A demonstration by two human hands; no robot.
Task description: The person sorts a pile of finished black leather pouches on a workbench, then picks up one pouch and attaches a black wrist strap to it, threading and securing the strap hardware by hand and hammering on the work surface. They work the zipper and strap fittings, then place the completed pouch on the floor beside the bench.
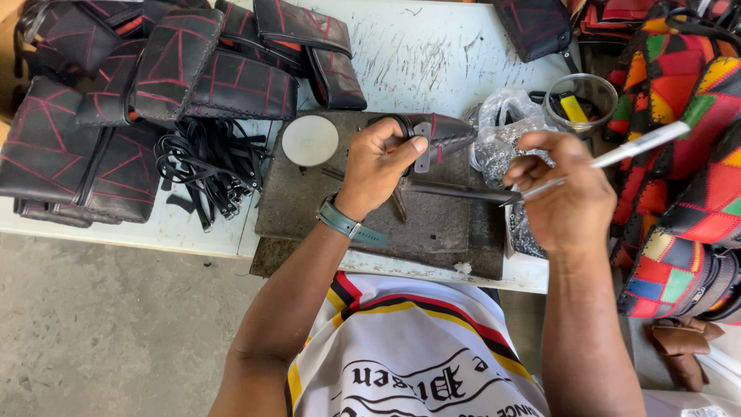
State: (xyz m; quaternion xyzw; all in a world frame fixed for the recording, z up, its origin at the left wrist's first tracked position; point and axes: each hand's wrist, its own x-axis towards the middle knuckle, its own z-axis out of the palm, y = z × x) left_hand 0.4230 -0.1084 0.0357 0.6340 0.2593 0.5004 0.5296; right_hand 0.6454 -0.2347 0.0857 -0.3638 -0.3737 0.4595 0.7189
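Note:
My left hand (380, 164) grips a small black leather pouch with red stitching (448, 133), pressing a flat metal piece (422, 147) against it over a dark stone slab (309, 201). My right hand (559, 193) holds a white pen-like tool (641, 144) and pinches the end of a thin black strap (455, 191) that runs from the pouch toward it. A watch sits on my left wrist.
Black bags with red stitching (177, 69) are piled at the table's back left beside a bundle of black straps (204, 166). A white round disc (309, 140) lies on the slab. Plastic bag (502, 127), clear cup (580, 100), colourful patchwork bags (679, 116) at right.

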